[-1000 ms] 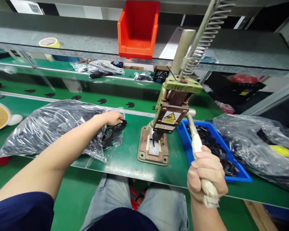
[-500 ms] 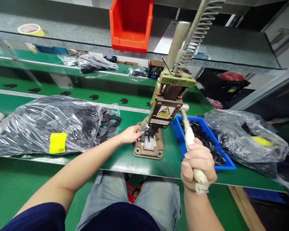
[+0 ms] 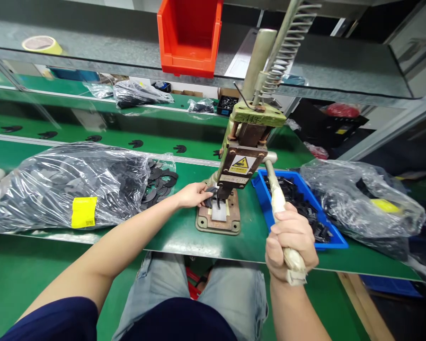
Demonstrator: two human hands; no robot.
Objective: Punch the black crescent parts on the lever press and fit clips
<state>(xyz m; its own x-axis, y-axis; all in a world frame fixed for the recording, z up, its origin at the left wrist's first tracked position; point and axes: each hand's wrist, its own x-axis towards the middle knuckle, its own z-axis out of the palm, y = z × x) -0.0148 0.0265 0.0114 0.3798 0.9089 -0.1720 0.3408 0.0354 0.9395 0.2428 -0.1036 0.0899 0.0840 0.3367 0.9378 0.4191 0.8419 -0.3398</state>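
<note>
A green hand press (image 3: 238, 163) stands on the bench, a warning label on its front. My left hand (image 3: 192, 195) pinches a dark flat curved piece (image 3: 209, 201) at the left side of the press base (image 3: 218, 225), beneath the ram. Part of that piece is hidden by my fingers and the ram. My right hand (image 3: 292, 240) is wrapped round the tape-covered press lever (image 3: 277, 196), which slants down toward me on the right of the press.
Left of the press lies a clear bag of dark pieces (image 3: 71, 184). To the right are a blue tray of black parts (image 3: 332, 241) and another plastic bag (image 3: 362, 203). An orange bin (image 3: 188, 64) overhangs from the shelf; dark pieces lie on the strip behind.
My left hand and the dark piece have shifted slightly, and the piece sits at a different angle. My right hand stays on the lever. The whole view has moved a little.
</note>
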